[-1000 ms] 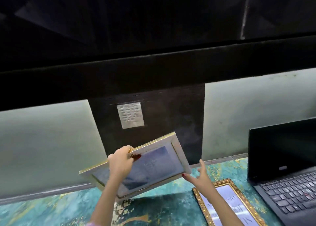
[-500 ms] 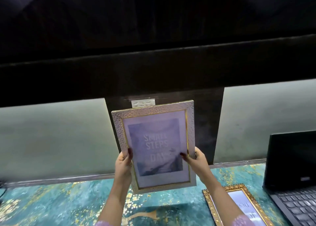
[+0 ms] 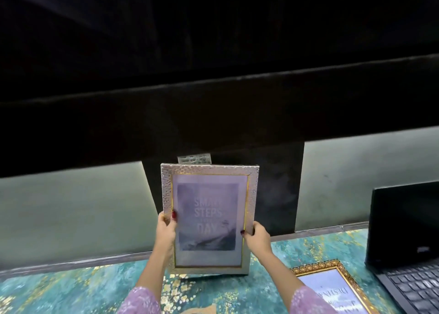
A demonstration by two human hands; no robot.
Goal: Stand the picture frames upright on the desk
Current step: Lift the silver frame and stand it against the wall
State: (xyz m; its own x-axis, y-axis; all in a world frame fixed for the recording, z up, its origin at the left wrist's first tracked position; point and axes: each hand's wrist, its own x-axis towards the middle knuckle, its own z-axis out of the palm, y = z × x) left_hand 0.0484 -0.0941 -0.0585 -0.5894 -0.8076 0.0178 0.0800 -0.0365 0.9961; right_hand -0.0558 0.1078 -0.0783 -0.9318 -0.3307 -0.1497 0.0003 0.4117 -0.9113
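While both grips, left hand [image 3: 166, 230] and right hand [image 3: 257, 237], clamp the silver frame [image 3: 209, 218] at centre by its side rails, it looks rigid, light, glass-fronted: avoid pressing the pane.

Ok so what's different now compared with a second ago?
The silver frame went from tilted flat in the left hand alone to upright, facing the person. The right hand took hold of its right edge. The gold frame still lies flat beside the laptop.
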